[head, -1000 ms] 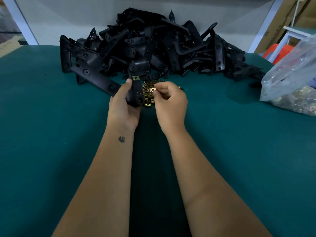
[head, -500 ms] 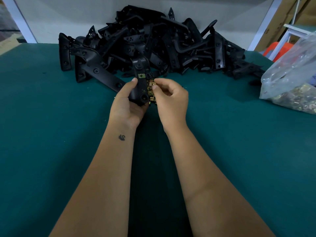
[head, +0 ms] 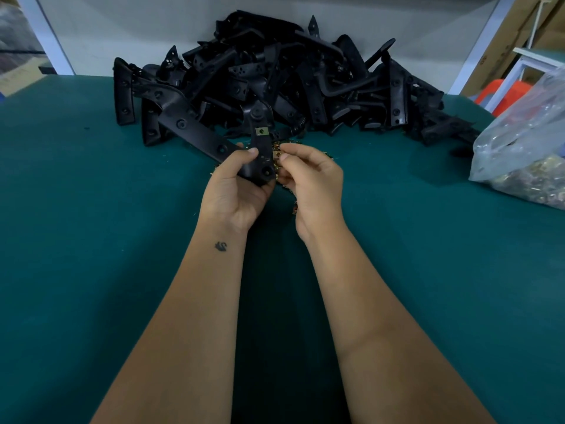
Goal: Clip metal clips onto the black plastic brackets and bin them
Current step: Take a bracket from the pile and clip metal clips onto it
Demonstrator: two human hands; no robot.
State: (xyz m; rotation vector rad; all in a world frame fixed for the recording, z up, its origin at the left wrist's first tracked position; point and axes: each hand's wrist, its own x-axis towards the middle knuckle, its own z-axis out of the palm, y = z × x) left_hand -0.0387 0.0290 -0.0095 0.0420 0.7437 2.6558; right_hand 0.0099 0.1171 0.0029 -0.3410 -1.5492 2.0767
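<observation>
Two bare forearms reach forward over the green table top, the left one marked with a small dark tattoo near the wrist. The left hand grips a black plastic bracket, thumb pressed on its face and the other fingers curled behind it; the bracket stands roughly upright above the table, with one fitted metal clip showing as a brass-coloured square on its upper part. The right hand has its fingers curled in, and thumb and forefinger pinch a second metal clip held right against the right edge of the bracket; whether it is seated on the plastic cannot be told. Under and just past the hands lies a small scatter of loose clips, mostly hidden by the fingers. Beyond them a big heap of black brackets rests on the table, piled at all angles, with one long piece sticking out toward the left hand. At the right edge a clear plastic bag slumps on the table, and its lower part holds a mass of small brass-coloured metal parts. Behind the table runs a pale wall with white frame posts, and at the far right stand cardboard sheets, a white rack and an orange-red stool.
</observation>
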